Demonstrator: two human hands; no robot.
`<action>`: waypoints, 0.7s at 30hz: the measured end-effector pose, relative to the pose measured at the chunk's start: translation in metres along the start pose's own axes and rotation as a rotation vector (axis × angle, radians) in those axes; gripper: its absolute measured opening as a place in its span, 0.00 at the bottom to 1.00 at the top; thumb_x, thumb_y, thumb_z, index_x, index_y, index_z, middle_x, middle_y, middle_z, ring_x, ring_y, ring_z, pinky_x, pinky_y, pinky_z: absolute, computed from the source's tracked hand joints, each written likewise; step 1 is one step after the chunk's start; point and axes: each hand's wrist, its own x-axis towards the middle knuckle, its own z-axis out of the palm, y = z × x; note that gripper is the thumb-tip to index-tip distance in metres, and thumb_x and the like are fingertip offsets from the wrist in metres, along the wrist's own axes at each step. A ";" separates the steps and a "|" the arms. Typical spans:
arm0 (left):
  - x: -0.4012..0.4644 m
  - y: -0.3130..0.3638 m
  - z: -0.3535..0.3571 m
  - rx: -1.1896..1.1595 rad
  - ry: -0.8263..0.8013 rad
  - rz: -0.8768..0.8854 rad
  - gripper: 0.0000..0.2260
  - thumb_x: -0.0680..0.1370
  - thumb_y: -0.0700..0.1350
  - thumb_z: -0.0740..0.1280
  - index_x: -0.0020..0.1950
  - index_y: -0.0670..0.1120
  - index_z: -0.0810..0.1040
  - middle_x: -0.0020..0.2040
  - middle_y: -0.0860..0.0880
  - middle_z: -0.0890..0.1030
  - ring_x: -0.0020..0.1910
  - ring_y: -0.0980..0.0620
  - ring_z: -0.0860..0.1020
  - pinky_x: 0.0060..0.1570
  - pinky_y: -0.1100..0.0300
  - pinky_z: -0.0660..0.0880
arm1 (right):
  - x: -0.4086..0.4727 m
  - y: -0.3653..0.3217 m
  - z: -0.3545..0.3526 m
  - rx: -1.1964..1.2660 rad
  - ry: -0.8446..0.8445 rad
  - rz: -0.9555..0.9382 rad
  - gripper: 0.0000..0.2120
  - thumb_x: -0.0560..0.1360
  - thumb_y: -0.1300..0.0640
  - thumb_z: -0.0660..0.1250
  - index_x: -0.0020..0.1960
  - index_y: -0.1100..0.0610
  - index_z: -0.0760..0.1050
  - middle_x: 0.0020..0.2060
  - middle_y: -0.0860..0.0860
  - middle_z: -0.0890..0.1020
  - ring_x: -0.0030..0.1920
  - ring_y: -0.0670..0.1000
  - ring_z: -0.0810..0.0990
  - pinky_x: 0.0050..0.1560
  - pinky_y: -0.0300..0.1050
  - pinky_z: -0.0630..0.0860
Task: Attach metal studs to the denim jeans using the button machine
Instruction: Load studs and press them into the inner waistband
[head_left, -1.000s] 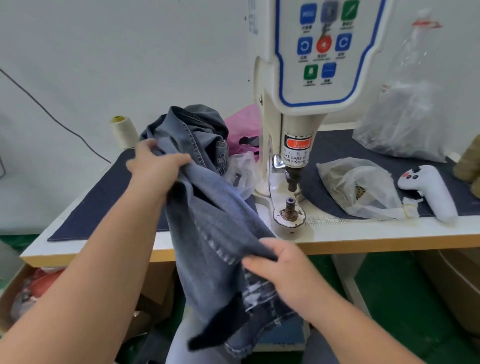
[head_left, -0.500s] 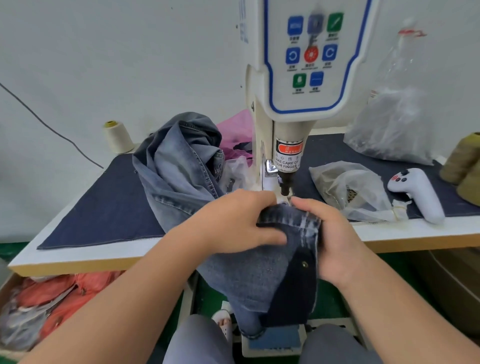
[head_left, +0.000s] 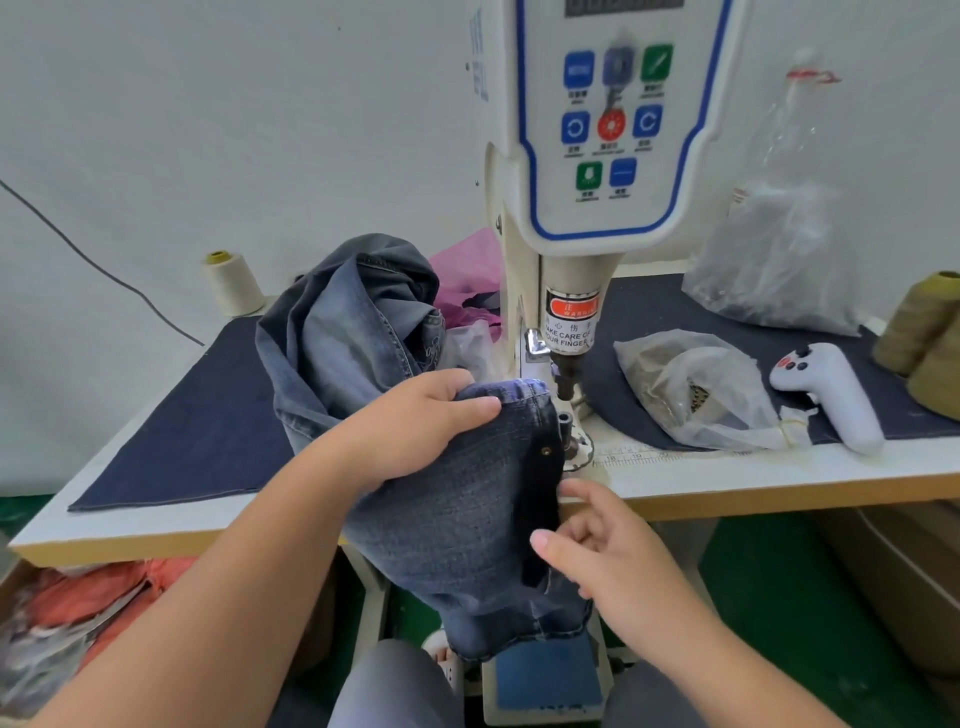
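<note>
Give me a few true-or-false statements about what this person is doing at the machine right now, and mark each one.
1. The left hand grips the denim jeans. True.
2. The right hand is pressing a button on the control panel. False: it is low, at the jeans' edge in front of the table.
3. A metal stud already shows on the jeans. True.
4. The white handheld controller lies left of the machine. False: it lies on the right.
</note>
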 end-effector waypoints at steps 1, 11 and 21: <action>0.000 -0.001 0.000 0.001 -0.003 0.001 0.17 0.81 0.53 0.64 0.51 0.38 0.75 0.43 0.44 0.78 0.42 0.48 0.76 0.48 0.48 0.73 | 0.001 -0.002 -0.001 0.004 0.026 -0.010 0.16 0.74 0.49 0.72 0.57 0.37 0.71 0.37 0.46 0.81 0.35 0.40 0.79 0.38 0.39 0.74; -0.008 0.000 0.000 -0.198 -0.111 0.010 0.18 0.80 0.52 0.67 0.58 0.38 0.76 0.56 0.35 0.81 0.54 0.38 0.81 0.62 0.38 0.74 | 0.005 -0.008 0.000 0.060 0.037 -0.043 0.08 0.73 0.52 0.74 0.48 0.41 0.79 0.41 0.53 0.81 0.38 0.45 0.80 0.40 0.41 0.75; -0.003 -0.005 0.001 0.268 0.118 0.043 0.15 0.76 0.59 0.68 0.59 0.55 0.73 0.54 0.55 0.78 0.50 0.57 0.77 0.49 0.61 0.73 | 0.000 -0.011 -0.002 -0.013 0.173 -0.224 0.06 0.78 0.57 0.68 0.45 0.48 0.80 0.40 0.44 0.84 0.41 0.43 0.81 0.41 0.40 0.79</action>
